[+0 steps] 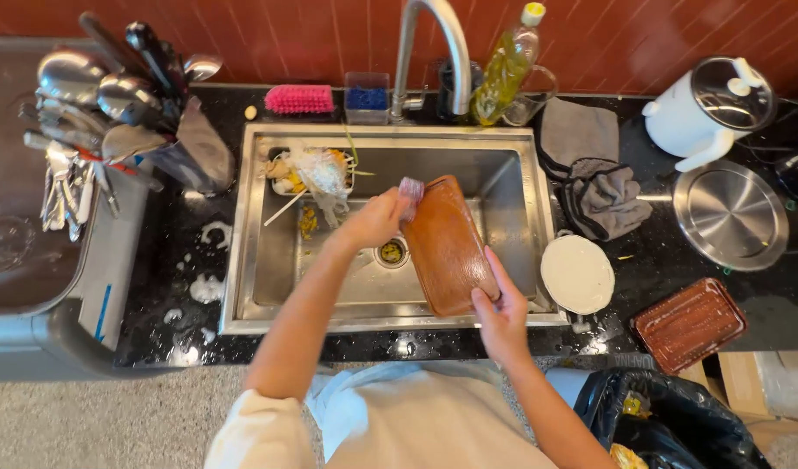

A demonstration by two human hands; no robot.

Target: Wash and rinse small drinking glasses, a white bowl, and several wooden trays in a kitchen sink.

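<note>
Brown rectangular tray point(447, 247) with rounded corners — held tilted over the steel sink point(514, 156), its long axis running from the upper left down to the lower right, its broad face turned upward and glossy with water. The near lower edge rests by the sink's front rim; the far end stands above the basin near the drain. Small pinkish-purple scrubbing sponge point(411, 193) — pressed against the tray's upper left corner, bunched and partly hidden, touching the tray's far short edge.
</note>
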